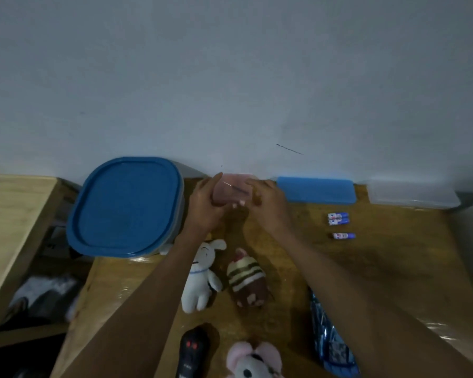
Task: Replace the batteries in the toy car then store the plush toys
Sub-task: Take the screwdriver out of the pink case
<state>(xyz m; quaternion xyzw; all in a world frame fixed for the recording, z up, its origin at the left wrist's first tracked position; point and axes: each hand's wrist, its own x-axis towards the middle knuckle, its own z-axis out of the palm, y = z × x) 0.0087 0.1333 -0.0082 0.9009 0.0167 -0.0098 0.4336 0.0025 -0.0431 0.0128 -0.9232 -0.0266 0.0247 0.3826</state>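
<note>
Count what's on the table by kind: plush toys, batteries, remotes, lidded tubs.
Plush toys: 3 (white rabbit, striped brown plush, pink plush)
Batteries: 3 (pair, single)
Remote control: 1
Blue-lidded tub: 1
Total: 8

glossy wooden table [393, 268], fuzzy cloth plush toys [200, 285]

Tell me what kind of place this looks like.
Probably a room at home: a wooden table against a plain painted wall, with plush toys like a white rabbit and blue-lidded storage containers on it.
</note>
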